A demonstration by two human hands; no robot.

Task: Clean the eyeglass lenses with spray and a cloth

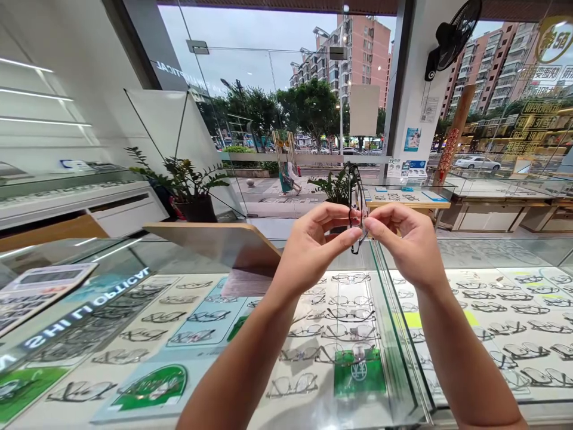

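Calculator [49,283]: laid on the glass case [404,358], left side, probably for easy reach. Wooden board [219,242]: tilted over case, nearer the middle. Left hand [308,245]: thumb and fingertips pinching eyeglasses [351,197] above case — frame on edge, seemingly for a light hold. Right hand [407,242]: fingertips closed on frame's other side, likely for steadiness. Rows of spectacles [527,351]: beyond case's right edge — spread apart, presumably for viewing from above.

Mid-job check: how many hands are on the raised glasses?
2: the left hand on the left side of the dark-framed glasses, the right hand on the right. Some fingertips are hidden, but no other hand shows there.
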